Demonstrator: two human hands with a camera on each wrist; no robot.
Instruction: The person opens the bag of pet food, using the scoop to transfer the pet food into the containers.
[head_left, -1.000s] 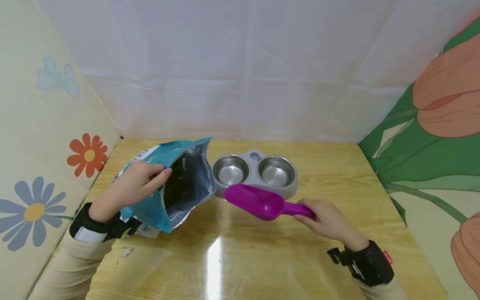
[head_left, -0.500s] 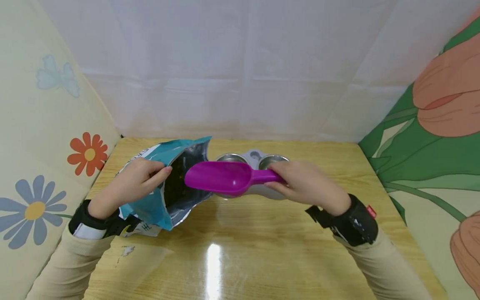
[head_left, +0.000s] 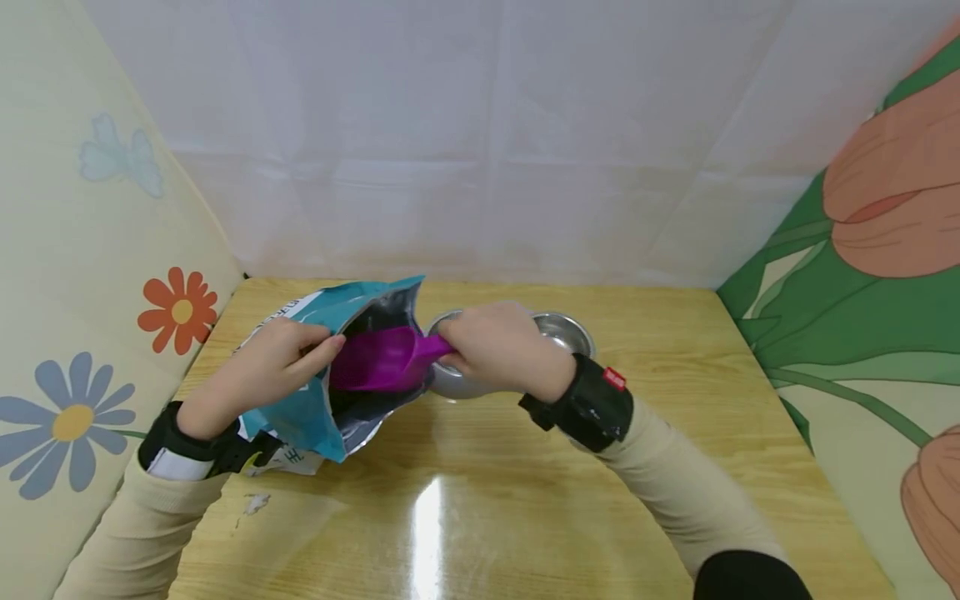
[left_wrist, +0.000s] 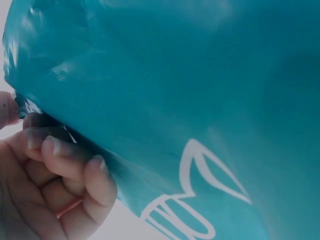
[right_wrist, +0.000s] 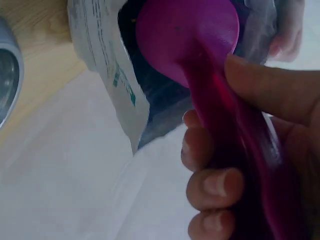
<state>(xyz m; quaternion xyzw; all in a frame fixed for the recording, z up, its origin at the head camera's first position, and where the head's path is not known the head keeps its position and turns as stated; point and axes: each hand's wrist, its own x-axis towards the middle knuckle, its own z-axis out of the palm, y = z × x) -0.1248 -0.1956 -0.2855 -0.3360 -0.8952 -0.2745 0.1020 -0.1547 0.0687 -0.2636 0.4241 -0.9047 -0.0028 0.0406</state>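
Observation:
A teal foil bag [head_left: 300,421] leans at the left of the table, its silver-lined mouth facing right. My left hand [head_left: 273,367] pinches the near rim of that mouth between thumb and fingers; in the left wrist view the fingers curl at the bag's edge. My right hand [head_left: 510,346] grips the handle of a magenta scoop [head_left: 378,360], fingers wrapped round it in the right wrist view. The scoop's bowl lies inside the bag mouth, its front end hidden in the dark interior. Behind my right hand stands a double pet bowl [head_left: 459,385], largely covered by the hand.
The right steel dish [head_left: 566,332] of the pet bowl shows beyond my wrist. Beneath everything is a glossy wooden table [head_left: 585,517]. A white sheet [head_left: 487,150] hangs at the back, with flower-painted panels on both sides.
My right hand has carried the scoop leftward, from in front of the pet bowl into the bag's mouth. The left hand and bag have stayed nearly still.

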